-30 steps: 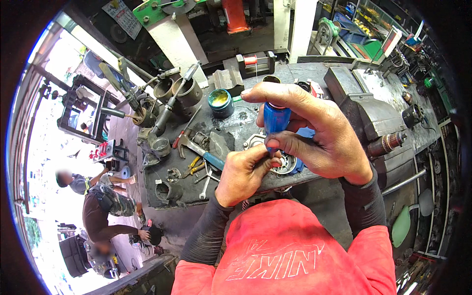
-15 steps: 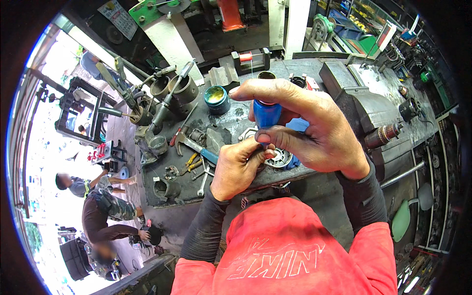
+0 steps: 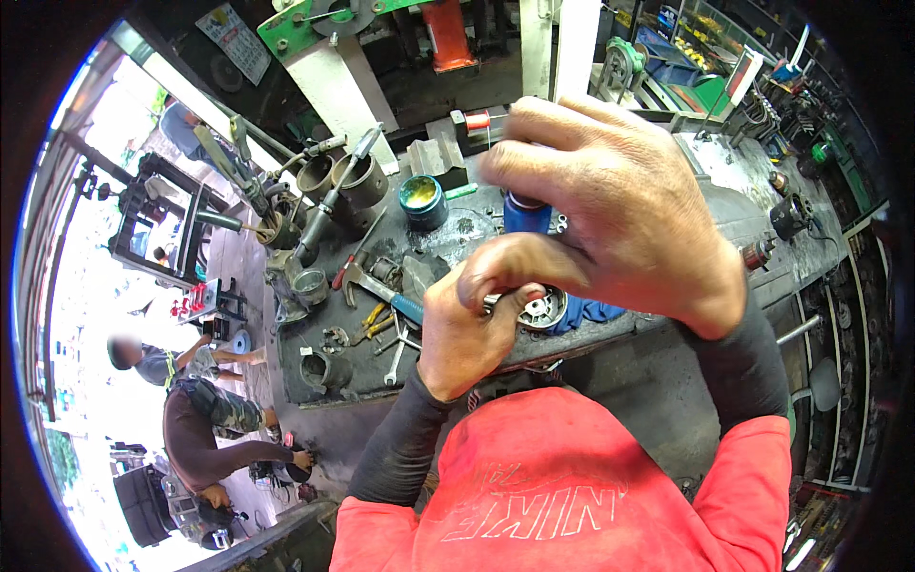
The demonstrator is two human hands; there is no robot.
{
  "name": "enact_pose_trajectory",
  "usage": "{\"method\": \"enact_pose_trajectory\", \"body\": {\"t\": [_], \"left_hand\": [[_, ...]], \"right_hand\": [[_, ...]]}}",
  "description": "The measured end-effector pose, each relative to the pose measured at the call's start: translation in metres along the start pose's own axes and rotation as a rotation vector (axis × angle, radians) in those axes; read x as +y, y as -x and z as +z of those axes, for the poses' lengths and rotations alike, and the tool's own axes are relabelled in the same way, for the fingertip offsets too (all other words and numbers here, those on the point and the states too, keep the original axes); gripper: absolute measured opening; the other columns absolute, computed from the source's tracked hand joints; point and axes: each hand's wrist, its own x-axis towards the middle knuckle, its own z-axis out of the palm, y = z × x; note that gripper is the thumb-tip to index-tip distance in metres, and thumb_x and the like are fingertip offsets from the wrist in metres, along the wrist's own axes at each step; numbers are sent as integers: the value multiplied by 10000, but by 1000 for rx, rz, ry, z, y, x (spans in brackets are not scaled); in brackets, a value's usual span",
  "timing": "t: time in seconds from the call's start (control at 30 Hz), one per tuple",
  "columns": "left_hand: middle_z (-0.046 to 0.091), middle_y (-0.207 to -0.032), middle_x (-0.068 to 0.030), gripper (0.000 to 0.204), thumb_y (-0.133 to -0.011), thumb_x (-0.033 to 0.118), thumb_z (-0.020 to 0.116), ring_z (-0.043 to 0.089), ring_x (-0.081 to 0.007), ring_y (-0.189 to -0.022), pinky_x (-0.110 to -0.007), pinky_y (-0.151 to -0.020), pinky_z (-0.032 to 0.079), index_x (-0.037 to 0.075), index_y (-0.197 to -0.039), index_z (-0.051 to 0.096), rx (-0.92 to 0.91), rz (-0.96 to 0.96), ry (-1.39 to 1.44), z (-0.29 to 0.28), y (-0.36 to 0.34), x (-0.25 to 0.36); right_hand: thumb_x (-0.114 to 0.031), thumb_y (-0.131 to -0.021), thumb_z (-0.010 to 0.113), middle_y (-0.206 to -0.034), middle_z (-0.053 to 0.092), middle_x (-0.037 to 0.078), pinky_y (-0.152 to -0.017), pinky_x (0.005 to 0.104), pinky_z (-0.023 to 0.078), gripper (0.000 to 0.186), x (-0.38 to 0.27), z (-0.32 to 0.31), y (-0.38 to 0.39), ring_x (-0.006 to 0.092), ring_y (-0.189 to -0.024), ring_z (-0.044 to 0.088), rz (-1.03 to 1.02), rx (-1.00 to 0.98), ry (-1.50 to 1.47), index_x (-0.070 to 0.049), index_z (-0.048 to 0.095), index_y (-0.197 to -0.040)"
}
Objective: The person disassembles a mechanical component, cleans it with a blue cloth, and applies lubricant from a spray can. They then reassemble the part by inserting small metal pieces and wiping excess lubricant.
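Observation:
My left hand [image 3: 472, 329] is raised over the near bench edge, its thumb and fingers pinched together. A small pale bit shows at the pinch, too little to name. My right hand [image 3: 629, 205] arches above it with fingers curled and smeared by motion. Its thumb reaches down against my left hand. A blue cylindrical container [image 3: 526, 215] shows in the gap between the right fingers and thumb; whether they grip it or it stands behind them I cannot tell. Below lies a round metal part [image 3: 545, 310], partly hidden, beside a blue cloth [image 3: 593, 315].
Left on the workbench [image 3: 457, 367] are a hammer [image 3: 381, 294], pliers [image 3: 374, 326], a wrench [image 3: 394, 360] and a metal ring [image 3: 324, 370]. An open blue-green jar [image 3: 422, 203] stands farther back. A red thread spool [image 3: 477, 120] is beyond. Two people work at the far left.
My right hand has lifted and rolled over, its back now facing up and its fingers blurred. The blue bottle it held is less plain now. The view has shifted slightly.

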Motion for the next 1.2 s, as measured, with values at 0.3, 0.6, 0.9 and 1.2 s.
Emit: {"method": "enact_pose_trajectory", "body": {"t": [0.3,0.6,0.9,1.2], "left_hand": [[705,-935,-163,300,-895,-3,757,732,-320,-884,-373,-806,591,-41,-1156,614,-106,-27,-39,-5,-4,6],[740,-1076,-159,184,-888,-55,710,734,-249,-972,-369,-827,557,-7,-1064,688,-120,-136,270,-15,-6,9],[736,-1057,-164,343,-888,-71,659,753,-329,-1027,-412,-831,556,-15,-1225,631,-178,-77,227,-21,-9,6],[721,-1029,-197,419,-923,-20,697,747,-307,-1083,-378,-876,585,-28,-1330,595,-141,-4,120,-20,-11,8]], "right_hand": [[-444,-855,790,-820,645,121,-660,449,514,431,-8,-11,-9,355,-800,685,115,-176,100,-62,604,-922],[-427,-842,786,-1029,667,144,-742,423,556,470,-3,-17,-13,358,-929,696,-139,-285,-61,-38,685,-1086],[-305,-830,808,-1057,660,119,-805,433,561,390,-6,-20,-14,341,-966,683,-200,-242,-137,-58,680,-1103],[-257,-834,824,-1001,671,115,-733,433,558,311,-6,-25,-17,356,-910,700,-23,-202,-146,-56,680,-1022]]}}
